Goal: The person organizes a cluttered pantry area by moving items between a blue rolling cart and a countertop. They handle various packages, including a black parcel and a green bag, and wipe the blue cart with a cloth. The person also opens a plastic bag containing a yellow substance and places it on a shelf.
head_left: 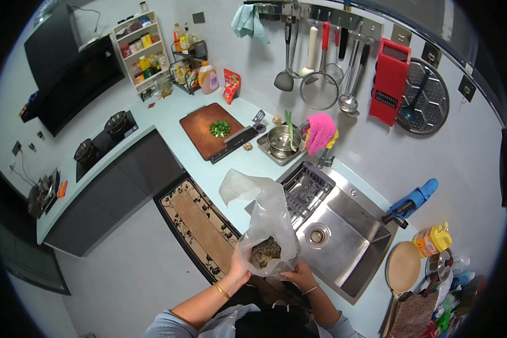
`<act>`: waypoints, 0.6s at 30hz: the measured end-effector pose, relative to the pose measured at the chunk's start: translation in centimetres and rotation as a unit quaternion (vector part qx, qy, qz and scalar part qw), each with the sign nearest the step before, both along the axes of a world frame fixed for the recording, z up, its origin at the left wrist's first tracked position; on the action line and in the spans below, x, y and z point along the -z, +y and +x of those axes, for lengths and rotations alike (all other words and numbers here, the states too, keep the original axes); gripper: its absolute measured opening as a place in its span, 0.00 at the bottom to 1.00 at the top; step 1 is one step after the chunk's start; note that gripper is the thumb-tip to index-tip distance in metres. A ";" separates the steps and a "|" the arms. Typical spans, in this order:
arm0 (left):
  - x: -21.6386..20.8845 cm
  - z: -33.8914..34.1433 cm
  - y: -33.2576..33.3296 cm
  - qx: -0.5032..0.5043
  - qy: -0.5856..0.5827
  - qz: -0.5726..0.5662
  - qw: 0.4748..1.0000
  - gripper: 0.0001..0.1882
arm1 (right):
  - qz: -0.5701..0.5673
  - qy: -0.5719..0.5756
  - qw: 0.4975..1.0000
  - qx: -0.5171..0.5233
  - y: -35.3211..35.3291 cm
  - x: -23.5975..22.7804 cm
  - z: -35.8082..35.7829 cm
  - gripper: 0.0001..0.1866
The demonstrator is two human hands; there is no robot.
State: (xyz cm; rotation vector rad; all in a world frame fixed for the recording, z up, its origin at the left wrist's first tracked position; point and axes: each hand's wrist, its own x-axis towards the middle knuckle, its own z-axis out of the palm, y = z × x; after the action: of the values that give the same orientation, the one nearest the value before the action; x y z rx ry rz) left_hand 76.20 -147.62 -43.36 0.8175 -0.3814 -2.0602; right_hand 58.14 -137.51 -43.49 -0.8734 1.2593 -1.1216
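Kitchen desk [231, 169], sink [343, 236] at centre. Left hand [239, 269], right hand [299, 276], fingers closed round clear bag [265, 219] holding dark lump [266, 250]; thin film likely slips or tears.

Chopped greens [219, 128] are shown on a brown cutting board [204, 132], w/ a dark knife [234, 143] laid along its right edge. A steel pot [282, 140] is set in a tray beside a pink cloth [321, 132]. Utensils are hung from a wall rail [332, 17], incl. a red grater [390, 81]. A steel sink [343, 231] is seen at centre-right; a patterned rug [200, 225] lies on the floor.
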 end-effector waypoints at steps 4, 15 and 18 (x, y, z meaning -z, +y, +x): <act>-1.1 1.6 -7.7 0.084 -0.072 -0.045 0.993 0.19 | 0.061 -0.023 0.996 0.060 -4.2 1.9 1.5 0.35; 2.3 2.3 -33.6 0.278 -0.401 -0.270 0.830 0.33 | 0.128 -0.059 0.969 0.201 -5.7 0.9 3.2 0.22; 4.8 0.7 -34.7 0.234 -0.474 -0.195 0.826 0.38 | 0.162 -0.057 0.952 0.255 -3.8 0.8 3.5 0.21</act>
State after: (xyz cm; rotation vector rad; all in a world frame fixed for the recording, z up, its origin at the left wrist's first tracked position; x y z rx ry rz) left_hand 76.87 -182.28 -48.14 1.5537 -1.6302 -1.7156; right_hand 61.62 -141.34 -44.34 -0.2316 1.5641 -1.2910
